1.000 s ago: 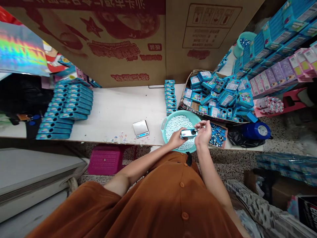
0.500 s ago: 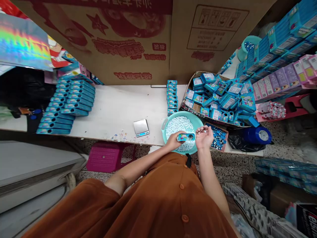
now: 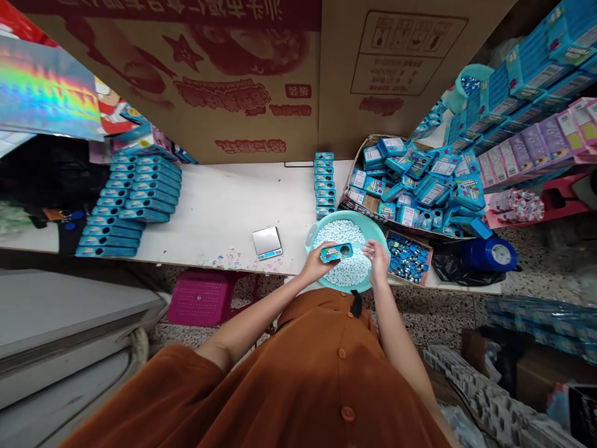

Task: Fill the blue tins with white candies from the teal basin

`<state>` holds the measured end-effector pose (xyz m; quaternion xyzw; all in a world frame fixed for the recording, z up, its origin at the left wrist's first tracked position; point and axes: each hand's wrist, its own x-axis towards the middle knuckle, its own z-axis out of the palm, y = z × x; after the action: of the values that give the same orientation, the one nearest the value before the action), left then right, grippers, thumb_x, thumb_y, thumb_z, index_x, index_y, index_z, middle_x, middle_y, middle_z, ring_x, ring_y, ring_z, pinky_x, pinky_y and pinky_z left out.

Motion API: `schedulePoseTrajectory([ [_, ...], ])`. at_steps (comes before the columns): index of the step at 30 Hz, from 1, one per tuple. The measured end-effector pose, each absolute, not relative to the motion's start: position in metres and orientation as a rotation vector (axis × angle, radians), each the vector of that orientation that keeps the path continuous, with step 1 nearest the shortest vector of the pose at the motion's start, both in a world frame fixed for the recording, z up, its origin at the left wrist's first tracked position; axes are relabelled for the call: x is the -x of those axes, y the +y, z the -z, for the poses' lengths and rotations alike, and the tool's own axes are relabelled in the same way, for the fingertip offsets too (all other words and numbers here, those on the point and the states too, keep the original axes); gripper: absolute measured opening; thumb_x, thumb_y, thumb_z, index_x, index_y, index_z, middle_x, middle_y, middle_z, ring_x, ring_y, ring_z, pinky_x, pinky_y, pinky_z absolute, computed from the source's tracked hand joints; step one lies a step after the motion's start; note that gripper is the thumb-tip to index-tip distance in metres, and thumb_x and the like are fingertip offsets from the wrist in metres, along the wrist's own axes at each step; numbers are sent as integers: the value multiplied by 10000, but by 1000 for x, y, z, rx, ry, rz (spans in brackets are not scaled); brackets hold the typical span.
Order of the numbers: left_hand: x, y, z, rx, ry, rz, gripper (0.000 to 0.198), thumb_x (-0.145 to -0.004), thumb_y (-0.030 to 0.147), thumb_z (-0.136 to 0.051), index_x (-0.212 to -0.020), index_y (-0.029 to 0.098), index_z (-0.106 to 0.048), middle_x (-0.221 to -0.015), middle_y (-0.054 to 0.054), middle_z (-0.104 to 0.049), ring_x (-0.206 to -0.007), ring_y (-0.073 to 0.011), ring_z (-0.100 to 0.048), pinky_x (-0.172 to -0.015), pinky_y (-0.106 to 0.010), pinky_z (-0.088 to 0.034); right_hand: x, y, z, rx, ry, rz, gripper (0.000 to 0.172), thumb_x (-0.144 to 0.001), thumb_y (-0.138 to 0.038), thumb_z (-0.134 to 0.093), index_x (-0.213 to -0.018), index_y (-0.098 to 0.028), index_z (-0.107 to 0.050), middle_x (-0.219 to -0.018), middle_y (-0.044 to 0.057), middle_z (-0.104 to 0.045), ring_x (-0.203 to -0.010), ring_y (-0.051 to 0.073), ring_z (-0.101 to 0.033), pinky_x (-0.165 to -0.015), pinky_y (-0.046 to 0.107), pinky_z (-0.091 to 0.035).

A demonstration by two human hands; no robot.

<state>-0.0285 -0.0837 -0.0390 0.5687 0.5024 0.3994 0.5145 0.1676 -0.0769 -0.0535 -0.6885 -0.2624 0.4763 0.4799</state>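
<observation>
My left hand (image 3: 316, 264) grips a small blue box (image 3: 336, 252) with a round dark hole in its upper side, holding it over a turquoise basin (image 3: 310, 239). Small white candies (image 3: 342, 274) cover much of the basin's bottom. Over the basin's right side is my right hand (image 3: 379, 258), palm turned inward and fingers curled toward the box. A few white candies seem to lie in its fingers; how many is hidden. The two hands are a short gap apart.
A small digital scale (image 3: 267, 241) lies left of the basin. Blue boxes stand in a row (image 3: 325, 185) behind it and in stacks (image 3: 130, 205) at left. A carton of blue boxes (image 3: 415, 180) and a tray of blue caps (image 3: 408, 258) are at right. A large cardboard box (image 3: 261, 134) stands behind.
My left hand has shifted the blue box slightly left and tilted it. My right hand has turned from palm up to inward, its fingers curling toward the box.
</observation>
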Motion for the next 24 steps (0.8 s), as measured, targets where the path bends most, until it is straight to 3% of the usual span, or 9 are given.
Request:
schedulePoseTrajectory([
  [2,32,-86,40,-1264,1271,-951,450,-634,273,-742,-1037,142,-592,-1026,-86,-668,-957,-228,-631,-880,-377,-493,-172,-82,77,1907,-1016,-1179,388,-775,-510,-426,-848,-188,-630,-888,65,-666,-821,188,-625,-765,330,-472],
  [5,41,-90,37,-1110,1349,-922,451,-627,315,-756,-1006,131,-595,-969,-77,-683,-885,-214,-644,-823,-356,-517,-175,-87,105,1996,-1284,-1203,287,-702,-478,-550,-717,-207,-644,-928,79,-667,-979,256,-581,-921,399,-401],
  [8,52,-98,25,-1094,1437,-938,445,-655,333,-740,-1022,140,-579,-967,-62,-673,-877,-191,-637,-815,-322,-513,-169,-82,128,2002,-1398,-1135,282,-720,-441,-559,-841,-204,-651,-1052,106,-631,-1067,276,-527,-987,425,-339],
  [12,68,-108,9,-1211,1538,-908,371,-705,310,-703,-1022,162,-578,-973,-51,-660,-900,-182,-631,-832,-310,-500,-144,-64,156,1963,-1692,-884,403,-806,-441,-484,-1081,-159,-566,-1119,147,-578,-1107,263,-486,-982,405,-348],
  [17,82,-113,0,-1381,1500,-833,390,-708,207,-691,-1078,198,-569,-1136,-72,-625,-1052,-202,-599,-934,-333,-458,-110,-58,172,1918,-1748,-849,418,-808,-499,-502,-1046,-158,-549,-1023,125,-595,-1008,253,-522,-922,381,-387],
  [24,79,-106,1,-1453,1478,-791,389,-704,181,-680,-1077,210,-573,-1154,-70,-623,-1084,-220,-588,-952,-359,-454,-105,-93,161,1791,-1757,-1083,408,-797,-495,-521,-1083,-211,-587,-1073,87,-618,-1030,233,-542,-927,353,-384],
])
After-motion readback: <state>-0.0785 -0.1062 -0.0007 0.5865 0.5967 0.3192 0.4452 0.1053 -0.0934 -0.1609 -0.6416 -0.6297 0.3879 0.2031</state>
